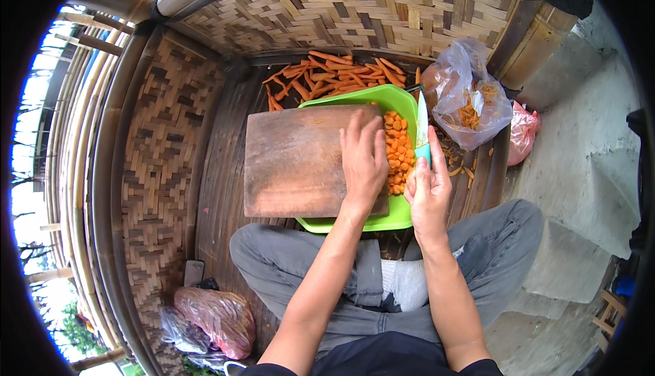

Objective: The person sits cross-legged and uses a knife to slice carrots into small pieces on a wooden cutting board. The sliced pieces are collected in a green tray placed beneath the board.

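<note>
My right hand (pixel 431 192) grips the turquoise handle of a kitchen knife (pixel 422 125), its blade pointing away from me. My left hand (pixel 362 158) rests over the right part of a wooden cutting board (pixel 291 164), fingers spread, with nothing seen in it. The board lies across a bright green plastic basin (pixel 396 221) and hides its left side. Sliced carrots (pixel 397 151) fill the visible part of the basin, to the right of the board. A small orange scrap sits near the board's far edge.
Whole peeled carrots (pixel 337 77) are heaped behind the basin, against a woven bamboo wall (pixel 327 13). A clear plastic bag (pixel 468 100) with peelings stands at the right, near a pink bag (pixel 523 135). Plastic bags (pixel 217 320) and a phone-like object (pixel 194 272) lie at lower left.
</note>
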The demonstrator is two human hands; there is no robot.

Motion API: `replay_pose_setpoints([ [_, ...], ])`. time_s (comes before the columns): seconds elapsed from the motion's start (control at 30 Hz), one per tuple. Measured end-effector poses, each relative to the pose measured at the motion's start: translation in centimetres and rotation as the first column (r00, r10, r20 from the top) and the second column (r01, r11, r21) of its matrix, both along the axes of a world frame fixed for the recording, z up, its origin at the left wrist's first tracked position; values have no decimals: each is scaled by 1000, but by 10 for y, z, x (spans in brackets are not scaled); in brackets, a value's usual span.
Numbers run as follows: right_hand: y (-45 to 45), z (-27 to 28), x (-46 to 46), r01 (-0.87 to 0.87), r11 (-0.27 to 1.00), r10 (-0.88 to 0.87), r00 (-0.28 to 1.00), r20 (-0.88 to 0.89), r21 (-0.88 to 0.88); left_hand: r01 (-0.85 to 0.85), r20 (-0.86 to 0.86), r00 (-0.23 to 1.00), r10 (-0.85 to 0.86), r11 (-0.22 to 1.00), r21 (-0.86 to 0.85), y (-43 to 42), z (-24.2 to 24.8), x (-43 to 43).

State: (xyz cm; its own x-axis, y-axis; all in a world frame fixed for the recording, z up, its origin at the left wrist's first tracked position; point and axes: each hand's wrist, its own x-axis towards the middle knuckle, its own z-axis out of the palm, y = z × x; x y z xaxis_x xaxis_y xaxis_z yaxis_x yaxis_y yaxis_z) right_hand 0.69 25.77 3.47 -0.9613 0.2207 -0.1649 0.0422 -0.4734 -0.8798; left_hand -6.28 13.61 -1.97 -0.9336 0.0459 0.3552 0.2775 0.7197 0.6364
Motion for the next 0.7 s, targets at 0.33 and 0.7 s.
replay_pose_setpoints([
  [0.33,6,3,-3,78,976,-53,991,122,-204,204,94,967,-235,944,258,32,5,17],
  [0.7,-14,-13,2,-152,973,188,959,211,-176,116,146,987,-62,909,-400,-74,9,-171],
])
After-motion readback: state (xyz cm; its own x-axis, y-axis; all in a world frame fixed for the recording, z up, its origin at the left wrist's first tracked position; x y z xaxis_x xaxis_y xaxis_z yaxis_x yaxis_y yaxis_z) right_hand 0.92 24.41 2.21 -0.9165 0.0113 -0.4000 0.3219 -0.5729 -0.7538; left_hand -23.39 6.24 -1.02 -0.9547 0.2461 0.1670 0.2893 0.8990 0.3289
